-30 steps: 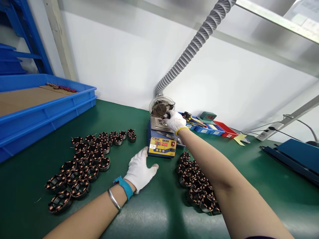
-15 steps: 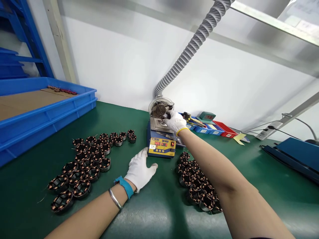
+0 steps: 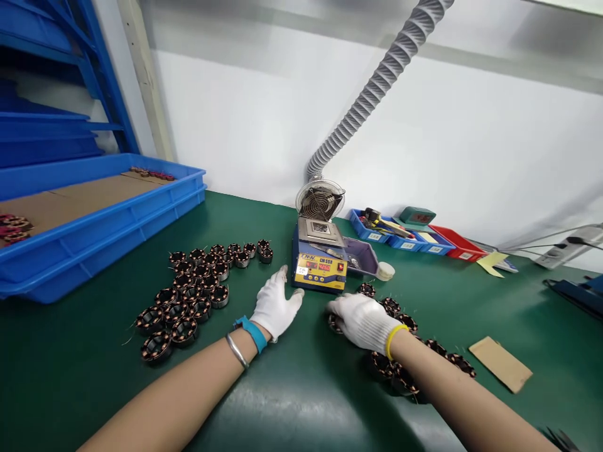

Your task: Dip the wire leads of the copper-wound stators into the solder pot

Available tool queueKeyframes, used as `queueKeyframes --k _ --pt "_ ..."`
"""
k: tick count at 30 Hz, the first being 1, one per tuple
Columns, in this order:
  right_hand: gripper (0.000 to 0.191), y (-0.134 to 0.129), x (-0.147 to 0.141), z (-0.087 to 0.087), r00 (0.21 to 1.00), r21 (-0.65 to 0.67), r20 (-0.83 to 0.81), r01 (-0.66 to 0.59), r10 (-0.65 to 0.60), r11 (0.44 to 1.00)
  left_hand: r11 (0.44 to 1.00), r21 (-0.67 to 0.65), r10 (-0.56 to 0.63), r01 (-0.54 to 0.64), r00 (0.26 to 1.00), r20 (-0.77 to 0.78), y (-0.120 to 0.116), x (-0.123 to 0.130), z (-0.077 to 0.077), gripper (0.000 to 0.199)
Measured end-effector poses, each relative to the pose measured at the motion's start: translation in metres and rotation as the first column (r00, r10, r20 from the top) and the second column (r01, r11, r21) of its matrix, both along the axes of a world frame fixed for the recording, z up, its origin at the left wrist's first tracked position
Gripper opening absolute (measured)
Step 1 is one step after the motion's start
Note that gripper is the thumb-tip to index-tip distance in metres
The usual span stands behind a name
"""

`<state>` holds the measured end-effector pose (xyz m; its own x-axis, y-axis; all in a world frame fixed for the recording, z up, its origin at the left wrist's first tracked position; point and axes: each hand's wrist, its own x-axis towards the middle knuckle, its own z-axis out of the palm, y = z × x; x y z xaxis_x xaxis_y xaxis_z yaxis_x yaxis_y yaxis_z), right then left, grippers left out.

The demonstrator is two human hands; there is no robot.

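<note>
White-gloved right hand (image 3: 362, 321) grasped a dark copper-wound ring (image 3: 335, 324), just below centre frame, beside other rings (image 3: 391, 306). Left hand (image 3: 277, 306) lay released, loosely spread, near the blue-and-yellow machine (image 3: 320, 277), mid-frame.

Spotting a green box (image 3: 417, 216), a red bin (image 3: 453, 253) and, farther right, a power strip (image 3: 560, 254) beyond the right fingers (image 3: 338, 306); seeing brown cardboard (image 3: 500, 364) lying well to their right.

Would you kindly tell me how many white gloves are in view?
2: one on the left hand, beside the solder pot; the other on the right hand, at the right-hand group of motor stators.
</note>
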<state>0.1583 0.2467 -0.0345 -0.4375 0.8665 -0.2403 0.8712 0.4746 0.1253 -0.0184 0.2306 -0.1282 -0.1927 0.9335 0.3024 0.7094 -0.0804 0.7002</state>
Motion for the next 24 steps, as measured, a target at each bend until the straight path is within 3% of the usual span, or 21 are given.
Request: queueKeyframes --k 1,3,6,10,12,14,18,24 --pt "0.023 -0.004 0.003 0.001 0.994 0.037 0.106 -0.015 0.011 0.999 1.000 0.022 0.009 -0.009 1.000 -0.012 0.001 -0.001 -0.002 0.062" --pt "0.029 -0.014 0.006 0.005 0.987 0.124 0.161 -0.037 0.016 0.992 0.996 0.071 0.053 -0.048 0.996 -0.070 0.003 -0.003 -0.004 0.059" --pt "0.036 -0.040 -0.006 -0.003 0.998 0.269 -0.037 -0.040 0.051 0.962 0.982 0.129 0.163 -0.136 0.958 -0.236 0.012 -0.011 0.000 0.052" --pt "0.037 -0.068 -0.048 -0.050 0.876 0.142 -0.413 -0.207 0.248 0.968 0.962 0.107 0.272 -0.250 0.886 -0.375 0.041 -0.031 0.022 0.047" --pt "0.045 -0.065 -0.067 -0.072 0.821 0.156 -0.528 -0.154 0.214 0.976 0.957 0.055 0.280 -0.285 0.855 -0.437 0.058 -0.043 0.035 0.050" --pt "0.055 -0.052 -0.076 -0.085 0.806 0.157 -0.581 -0.024 0.112 0.987 0.964 -0.015 0.222 -0.267 0.832 -0.508 0.074 -0.051 0.043 0.057" --pt "0.063 -0.026 -0.063 -0.087 0.790 0.132 -0.609 0.192 -0.073 0.972 0.957 -0.165 0.087 -0.239 0.778 -0.622 0.091 -0.057 0.047 0.054" --pt "0.067 -0.022 -0.041 -0.087 0.765 0.112 -0.620 0.305 -0.173 0.946 0.955 -0.181 0.021 -0.236 0.659 -0.752 0.065 -0.055 0.041 0.052"
